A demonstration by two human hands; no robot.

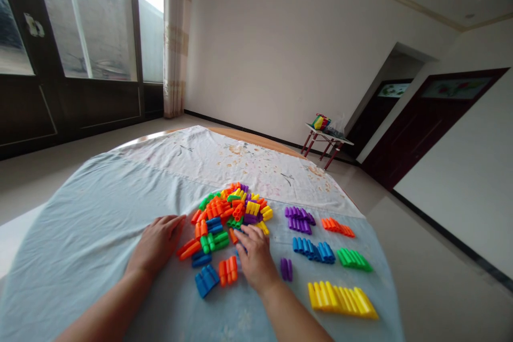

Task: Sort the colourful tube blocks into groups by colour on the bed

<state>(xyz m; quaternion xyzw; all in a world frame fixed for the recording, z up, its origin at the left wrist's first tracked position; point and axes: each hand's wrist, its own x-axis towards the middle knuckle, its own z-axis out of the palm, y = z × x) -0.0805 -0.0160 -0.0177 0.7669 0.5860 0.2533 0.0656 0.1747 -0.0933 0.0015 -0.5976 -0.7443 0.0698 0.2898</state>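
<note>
L hand: (158,240) lay palm-down on the cloth (80,256) L of the pile, fingers loosely extended, nothing visibly held; prob. steadied the arm or fenced the pile's L side.
R hand: (256,250) hung over the pile's near side, fingers part-curled by an orange tube (233,235); couldn't tell if gripped.
Tube pile: (216,207) mixed colours, approx. mid-worktop (256,139), betw. both hands, prob. for easy reach.
Rows: twd worktop's R edge, one colour each, prob. to keep shades apart: purple rows (298,220), orange row (337,227), blue row (313,250), green row (354,259), yellow row (342,299) nearest the near edge.
Purple pair: (286,269) apart, betw. R hand & yellow row.
</note>
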